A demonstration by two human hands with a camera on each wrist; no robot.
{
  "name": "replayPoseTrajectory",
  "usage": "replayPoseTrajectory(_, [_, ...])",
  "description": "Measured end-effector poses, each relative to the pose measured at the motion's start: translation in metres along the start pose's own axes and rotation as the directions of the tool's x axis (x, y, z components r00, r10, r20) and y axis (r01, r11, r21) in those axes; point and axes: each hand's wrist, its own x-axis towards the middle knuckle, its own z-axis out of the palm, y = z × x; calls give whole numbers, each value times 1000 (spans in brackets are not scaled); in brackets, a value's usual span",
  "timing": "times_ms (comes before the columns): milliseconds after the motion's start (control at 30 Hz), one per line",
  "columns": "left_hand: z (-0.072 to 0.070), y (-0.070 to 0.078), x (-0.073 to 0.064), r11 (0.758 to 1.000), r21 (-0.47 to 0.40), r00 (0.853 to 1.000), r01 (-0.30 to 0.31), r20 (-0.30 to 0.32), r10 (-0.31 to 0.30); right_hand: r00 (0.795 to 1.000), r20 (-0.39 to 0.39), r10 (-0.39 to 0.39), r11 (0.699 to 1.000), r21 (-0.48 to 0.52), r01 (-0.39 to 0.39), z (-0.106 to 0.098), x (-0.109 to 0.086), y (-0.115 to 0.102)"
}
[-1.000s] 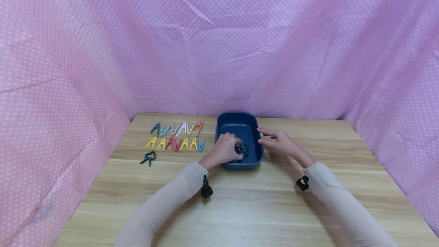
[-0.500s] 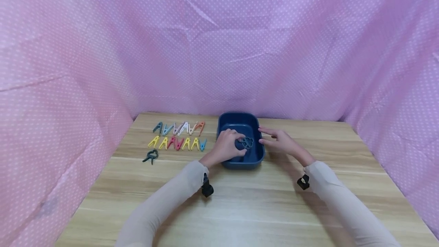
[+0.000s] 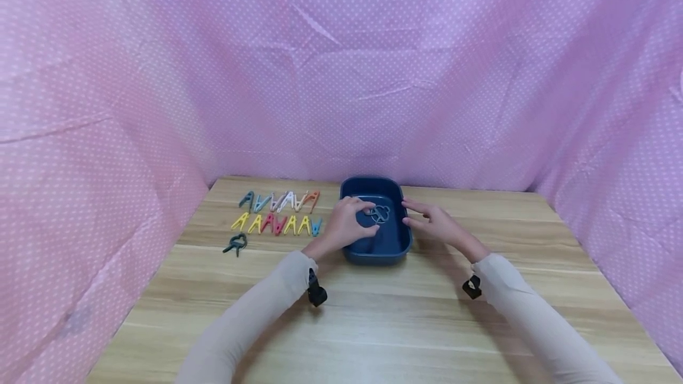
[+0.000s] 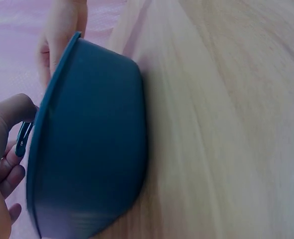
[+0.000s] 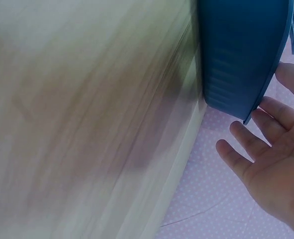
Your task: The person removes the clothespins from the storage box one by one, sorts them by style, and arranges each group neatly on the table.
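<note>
My left hand (image 3: pixel 344 224) is over a dark blue rectangular tub (image 3: pixel 392 248), coming in from its left side. Between thumb and fingers it pinches a dark teal clip (image 3: pixel 380 214) with a cloud-shaped outline. The left wrist view shows this clip (image 4: pixel 22 138) edge-on just beyond the rim. At the tub's right side is my right hand (image 3: pixel 437 221), fingers extended with their tips at the rim. In the right wrist view those fingers (image 5: pixel 250 141) are spread and fairly straight. A similar dark clip (image 3: pixel 236 243) lies on the table to the left.
Left of the tub, several coloured clothespins lie in two rows, among them a yellow clothespin (image 3: pixel 241 221) and an orange clothespin (image 3: pixel 313 200). The wooden table (image 3: pixel 384 325) ends at a pink dotted curtain (image 3: pixel 373 76) behind and at both sides.
My left hand has raised the dark teal clip from low in the tub and shifted slightly back and left. The right hand stays at the rim.
</note>
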Motion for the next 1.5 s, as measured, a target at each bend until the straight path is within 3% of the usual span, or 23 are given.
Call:
replayPoseTrajectory(267, [-29, -7, -7, 999, -10, 997, -44, -66, 43, 1000, 13, -2, 1000, 3, 2, -1, -1, -1])
replayPoseTrajectory(533, [-61, -26, -19, 999, -15, 993, 48, -109, -49, 1000, 24, -4, 1000, 19, 3, 0, -2, -1])
replayPoseTrajectory(667, [-72, -40, -28, 998, -34, 990, 53, -131, -57, 1000, 24, -8, 1000, 20, 8, 0, -2, -1])
replayPoseTrajectory(867, [-87, -55, -43, 994, 110, 981, 26, -195, -4, 1000, 7, -25, 1000, 17, 25, 0, -1, 0])
replayPoseTrajectory(1100, [-103, -78, -61, 975, 221, 980, -13, -191, 56, 1000, 1, -27, 999, 27, 27, 1, -1, 2])
replayPoseTrajectory(1300, [-117, -93, -73, 984, 168, 981, 61, -192, -28, 1000, 3, -28, 999, 27, 28, 0, 0, 2])
replayPoseTrajectory(1400, [-120, -99, -80, 978, 171, 981, 117, -173, -87, 1000, 5, -27, 999, 28, 27, 0, 0, 1])
replayPoseTrajectory(1500, [-122, -106, -88, 970, 205, 984, 129, -144, -100, 1000, 10, -12, 999, 29, 12, 0, 0, 0])
